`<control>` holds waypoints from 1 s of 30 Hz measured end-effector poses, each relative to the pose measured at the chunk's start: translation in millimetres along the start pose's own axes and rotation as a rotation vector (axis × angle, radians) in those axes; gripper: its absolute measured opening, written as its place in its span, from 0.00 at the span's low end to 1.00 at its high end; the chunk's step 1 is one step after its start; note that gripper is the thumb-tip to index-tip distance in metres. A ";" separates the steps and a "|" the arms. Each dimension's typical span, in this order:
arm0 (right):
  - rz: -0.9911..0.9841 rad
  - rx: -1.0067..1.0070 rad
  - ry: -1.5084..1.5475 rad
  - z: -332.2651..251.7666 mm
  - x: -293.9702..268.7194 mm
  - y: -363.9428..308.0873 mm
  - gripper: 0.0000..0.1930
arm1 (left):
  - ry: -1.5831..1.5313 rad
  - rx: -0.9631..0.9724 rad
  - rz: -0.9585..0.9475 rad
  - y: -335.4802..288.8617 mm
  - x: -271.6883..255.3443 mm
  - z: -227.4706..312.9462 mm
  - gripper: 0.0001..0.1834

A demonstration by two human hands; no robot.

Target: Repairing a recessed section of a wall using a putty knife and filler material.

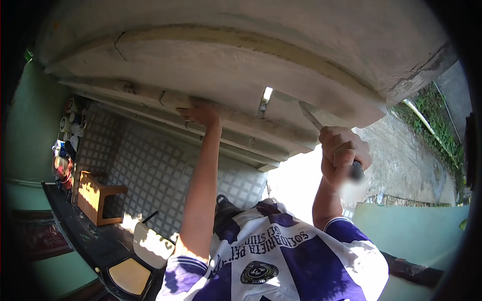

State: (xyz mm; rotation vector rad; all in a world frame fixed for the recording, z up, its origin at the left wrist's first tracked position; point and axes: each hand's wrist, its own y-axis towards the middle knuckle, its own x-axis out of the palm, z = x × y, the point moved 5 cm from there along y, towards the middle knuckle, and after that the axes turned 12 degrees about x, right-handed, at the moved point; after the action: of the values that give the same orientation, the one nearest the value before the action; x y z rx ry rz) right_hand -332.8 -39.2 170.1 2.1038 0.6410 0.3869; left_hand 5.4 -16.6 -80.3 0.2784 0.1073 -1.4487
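My right hand (pixel 346 148) is closed round the handle of a bladed hand tool (pixel 311 116). The dark butt of its handle sticks out of my fist, and its flat metal blade points up and left toward the pale concrete surface (pixel 211 70). Whether the blade's tip touches the concrete, I cannot tell. My left hand (pixel 201 113) rests on a concrete ledge (pixel 236 119), fingers stretched out to the left and empty. Between my hands, a narrow slot (pixel 265 100) in the concrete lets light through.
Below the ledges is a checkered tiled floor (pixel 150 155). At the left are a wooden stool (pixel 95 198), a chair (pixel 150 246), a black tabletop (pixel 75 236) and several containers (pixel 65 125). Sunlit ground and green plants (pixel 437 125) lie at the right, beside a pale pipe (pixel 427 123).
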 end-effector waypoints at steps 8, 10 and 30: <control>0.010 -0.044 0.175 -4.8 -8.6 -7.0 0.23 | -0.051 -0.045 -0.090 -8.0 -4.9 10.4 0.46; 0.046 -0.042 0.083 4.9 -3.3 -8.4 0.23 | -0.055 -0.023 -0.050 -7.9 -4.4 10.2 0.46; -0.020 0.077 0.078 21.4 -3.1 4.2 0.23 | -0.079 -0.003 -0.064 -5.9 -1.2 3.9 0.45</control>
State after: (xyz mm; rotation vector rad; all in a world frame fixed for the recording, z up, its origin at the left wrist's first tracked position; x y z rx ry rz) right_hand -323.5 -57.1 161.4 2.1619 0.7325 0.4408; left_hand -0.9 -17.0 -76.9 0.2166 0.0549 -1.5214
